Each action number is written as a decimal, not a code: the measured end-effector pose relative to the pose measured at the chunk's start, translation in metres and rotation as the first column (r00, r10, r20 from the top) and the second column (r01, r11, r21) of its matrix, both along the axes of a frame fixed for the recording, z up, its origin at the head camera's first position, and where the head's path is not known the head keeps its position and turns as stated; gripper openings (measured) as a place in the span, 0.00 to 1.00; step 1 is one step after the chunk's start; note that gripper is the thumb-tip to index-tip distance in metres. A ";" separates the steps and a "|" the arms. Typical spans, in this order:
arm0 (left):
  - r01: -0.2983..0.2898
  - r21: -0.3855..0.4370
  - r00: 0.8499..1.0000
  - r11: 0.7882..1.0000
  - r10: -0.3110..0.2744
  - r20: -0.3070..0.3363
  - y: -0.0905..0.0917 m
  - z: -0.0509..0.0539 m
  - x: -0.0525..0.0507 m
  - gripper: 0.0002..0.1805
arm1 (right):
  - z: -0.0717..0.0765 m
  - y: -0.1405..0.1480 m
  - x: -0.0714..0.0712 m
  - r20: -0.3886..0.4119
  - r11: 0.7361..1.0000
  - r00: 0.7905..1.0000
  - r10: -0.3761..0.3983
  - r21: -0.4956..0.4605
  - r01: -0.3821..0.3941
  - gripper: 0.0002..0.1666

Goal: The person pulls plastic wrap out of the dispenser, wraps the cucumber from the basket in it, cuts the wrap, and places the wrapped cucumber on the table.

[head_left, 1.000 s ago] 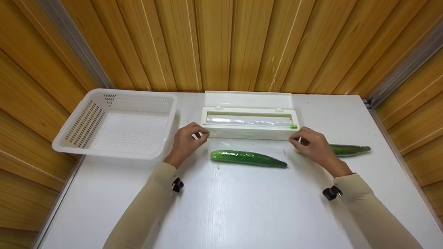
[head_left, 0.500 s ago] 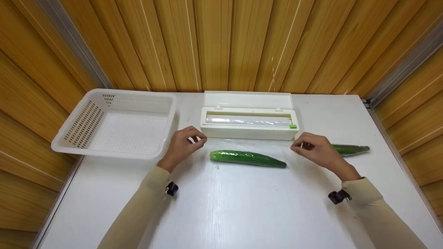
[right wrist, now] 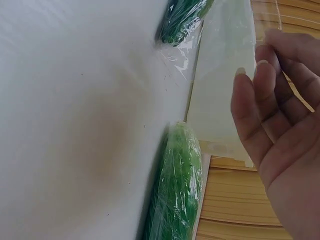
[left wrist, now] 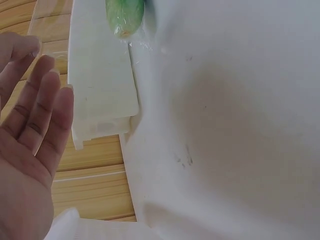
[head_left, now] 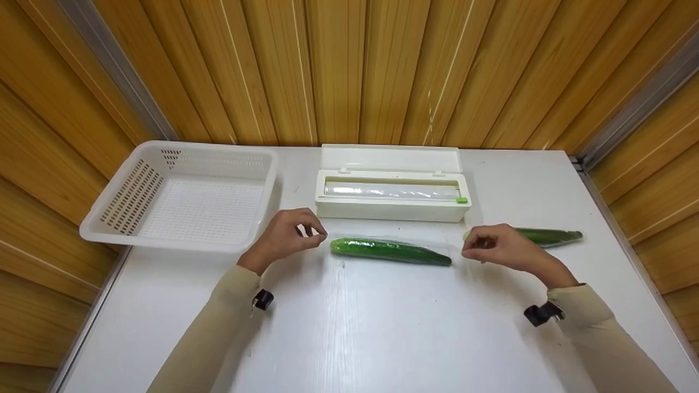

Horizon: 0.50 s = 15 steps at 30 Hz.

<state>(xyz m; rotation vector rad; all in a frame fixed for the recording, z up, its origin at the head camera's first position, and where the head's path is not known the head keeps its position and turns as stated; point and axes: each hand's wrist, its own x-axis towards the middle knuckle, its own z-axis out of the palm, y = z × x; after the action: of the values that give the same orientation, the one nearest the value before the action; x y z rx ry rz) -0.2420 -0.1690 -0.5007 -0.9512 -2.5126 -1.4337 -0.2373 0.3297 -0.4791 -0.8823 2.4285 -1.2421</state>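
Between my two hands a sheet of clear cling film [right wrist: 267, 16] is stretched, barely visible in the head view. My left hand [head_left: 289, 236] pinches one corner between thumb and forefinger; the left wrist view shows the film [left wrist: 51, 31] at those fingertips. The opposite corner is pinched by my right hand [head_left: 499, 248]. Below the film a green cucumber [head_left: 390, 251] lies on the table, with shiny film around it. Behind it stands a white cling film box [head_left: 390, 212], lid up, with the film roll [head_left: 390, 190] inside.
Partly behind my right hand lies a second cucumber [head_left: 549, 236], wrapped in film. A white perforated basket [head_left: 191, 244] stands at the left of the white table [head_left: 382, 338]. The box has a small green slider [head_left: 462, 200] at its right end. Wood-patterned panels [head_left: 338, 71] close off the back.
Both hands have moved from the front edge of the cling film box towards the person, drawing the film over the cucumber. They have also spread slightly apart. The cucumbers, box and basket stay put.
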 end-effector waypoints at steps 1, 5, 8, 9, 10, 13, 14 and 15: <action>0.010 -0.006 1.000 1.000 -0.010 0.016 -0.001 0.000 0.000 0.07 | 0.000 0.001 0.000 0.030 1.000 0.999 0.012 0.008 -0.013 0.03; 0.045 -0.025 0.997 0.999 -0.044 0.061 -0.003 0.000 0.002 0.08 | 0.000 0.002 0.001 0.112 0.998 0.993 0.042 0.036 -0.046 0.04; 0.065 -0.042 0.994 0.997 -0.061 0.086 -0.004 0.001 0.005 0.07 | -0.002 0.001 0.003 0.144 0.996 0.988 0.062 0.046 -0.070 0.04; 0.070 -0.051 0.993 0.996 -0.065 0.096 -0.005 0.001 0.005 0.06 | -0.002 0.000 0.003 0.153 0.996 0.986 0.070 0.048 -0.078 0.03; 0.076 -0.062 0.992 0.995 -0.069 0.104 -0.005 0.002 0.006 0.06 | -0.003 0.000 0.004 0.160 0.995 0.984 0.076 0.054 -0.085 0.03; 0.092 -0.100 0.990 0.991 -0.081 0.117 -0.006 0.003 0.007 0.04 | -0.005 -0.002 0.005 0.170 0.993 0.982 0.087 0.069 -0.100 0.03; 0.098 -0.111 0.989 0.989 -0.085 0.118 -0.006 0.003 0.007 0.04 | -0.006 -0.002 0.006 0.167 0.991 0.982 0.092 0.077 -0.106 0.03; 0.102 -0.124 0.989 0.987 -0.088 0.115 -0.007 0.002 0.007 0.04 | -0.007 -0.003 0.006 0.161 0.990 0.982 0.097 0.084 -0.112 0.03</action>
<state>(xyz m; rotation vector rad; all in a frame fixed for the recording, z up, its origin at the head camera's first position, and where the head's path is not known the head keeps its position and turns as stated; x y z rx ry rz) -0.2350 -0.1755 -0.4984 -1.0551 -2.7034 -1.3982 -0.2316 0.3268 -0.4860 -0.8417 2.2662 -1.1087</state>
